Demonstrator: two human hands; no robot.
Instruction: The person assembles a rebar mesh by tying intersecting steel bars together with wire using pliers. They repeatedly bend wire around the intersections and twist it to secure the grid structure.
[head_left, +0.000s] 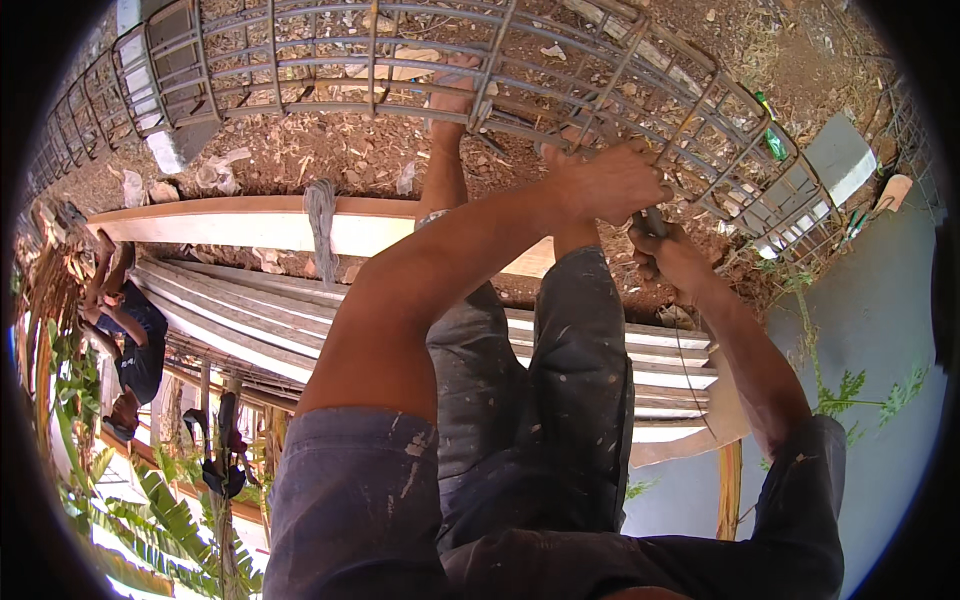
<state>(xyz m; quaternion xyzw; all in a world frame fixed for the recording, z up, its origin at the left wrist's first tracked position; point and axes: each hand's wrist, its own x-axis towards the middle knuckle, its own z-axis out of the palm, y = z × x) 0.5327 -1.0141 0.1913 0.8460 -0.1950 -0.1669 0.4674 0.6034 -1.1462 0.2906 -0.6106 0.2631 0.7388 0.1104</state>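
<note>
A long cage of steel rebar (370, 60) curves across the top, its bars joined by square stirrups. My left hand (615, 183) is closed at the cage's near side, fingers curled down; what they grip is hidden. Just below and to the right, my right hand (675, 262) wraps round a short dark metal tool handle (652, 222), which points up toward the left hand. The working end of this tool cannot be seen. My bare foot (455, 88) rests by the cage's near bars, further left.
A bundle of grey tie wire (320, 225) hangs over a long plank (250, 225). Stacked boards (240, 310) lie behind it. At far left is another person (140, 340). A grey slab (840, 160) and a green bottle-like item (775, 142) lie by the cage's right end, near a grey wall (870, 330).
</note>
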